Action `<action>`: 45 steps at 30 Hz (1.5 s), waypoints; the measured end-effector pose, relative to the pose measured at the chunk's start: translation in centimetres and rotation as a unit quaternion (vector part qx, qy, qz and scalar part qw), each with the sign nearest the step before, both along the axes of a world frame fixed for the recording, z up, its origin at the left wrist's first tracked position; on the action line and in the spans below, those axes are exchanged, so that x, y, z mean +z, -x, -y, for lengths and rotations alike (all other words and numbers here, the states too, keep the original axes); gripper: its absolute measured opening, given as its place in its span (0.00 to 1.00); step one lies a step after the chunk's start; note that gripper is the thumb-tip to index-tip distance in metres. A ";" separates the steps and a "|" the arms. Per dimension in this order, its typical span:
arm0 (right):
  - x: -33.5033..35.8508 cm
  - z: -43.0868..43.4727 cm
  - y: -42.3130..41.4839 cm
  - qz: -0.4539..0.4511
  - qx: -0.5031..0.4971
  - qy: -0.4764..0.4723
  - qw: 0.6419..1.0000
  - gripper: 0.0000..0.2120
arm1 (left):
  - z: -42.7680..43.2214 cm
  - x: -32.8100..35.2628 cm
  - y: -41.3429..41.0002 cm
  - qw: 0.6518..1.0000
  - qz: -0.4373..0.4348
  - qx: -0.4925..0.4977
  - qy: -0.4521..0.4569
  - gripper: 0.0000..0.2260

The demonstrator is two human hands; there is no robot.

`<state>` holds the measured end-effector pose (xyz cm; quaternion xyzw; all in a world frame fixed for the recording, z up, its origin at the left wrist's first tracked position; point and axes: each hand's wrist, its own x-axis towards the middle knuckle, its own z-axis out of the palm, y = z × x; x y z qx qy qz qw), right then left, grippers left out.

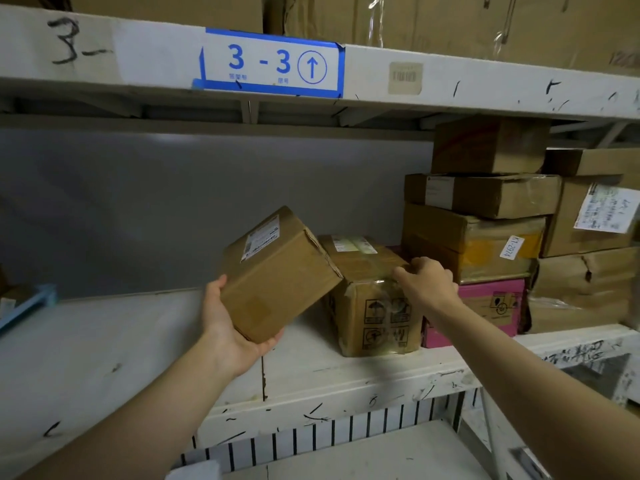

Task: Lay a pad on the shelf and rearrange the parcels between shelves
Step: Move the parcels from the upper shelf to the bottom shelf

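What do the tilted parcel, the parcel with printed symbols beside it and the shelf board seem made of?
Tilted parcel: matte brown cardboard, with creased flap edges. Parcel with symbols: cardboard under glossy clear tape, which glints and wrinkles. Shelf board: white-painted, scuffed and chipped; metal or wood, I cannot tell.

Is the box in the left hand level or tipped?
Tipped: the box lies slanted in the left hand, one corner down in the palm.

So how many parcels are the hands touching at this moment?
2. The left hand holds the tilted brown box from below; the right hand grips the top of the taped box beside it on the shelf. The stacked parcels further right are untouched.
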<state>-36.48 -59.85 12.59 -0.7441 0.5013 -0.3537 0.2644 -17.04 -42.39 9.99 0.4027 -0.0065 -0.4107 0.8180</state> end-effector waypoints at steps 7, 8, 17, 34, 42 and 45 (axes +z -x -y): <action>0.6 0.0 -1.8 0.101 0.066 -0.060 0.991 0.06 | 1.2 -0.4 0.1 0.996 -0.050 0.016 0.068 0.24; 0.5 -0.1 -2.1 0.114 0.073 -0.075 0.988 0.05 | 1.5 -0.4 0.0 0.995 -0.054 0.020 0.076 0.25; -1.9 1.1 -3.6 0.229 0.137 -0.342 0.901 0.30 | 1.9 -0.4 -1.7 0.990 -0.070 0.048 0.115 0.26; -2.9 0.0 -4.7 0.231 0.190 -0.364 0.882 0.39 | 0.6 0.4 -1.9 0.986 -0.052 -0.018 0.156 0.26; -1.1 -1.1 -2.7 0.242 0.242 -0.363 0.867 0.42 | -0.6 1.7 -0.6 0.983 -0.017 -0.035 0.180 0.25; -1.4 -1.8 -1.2 0.257 0.249 -0.353 0.865 0.39 | -1.2 1.8 0.4 0.984 -0.002 -0.036 0.175 0.24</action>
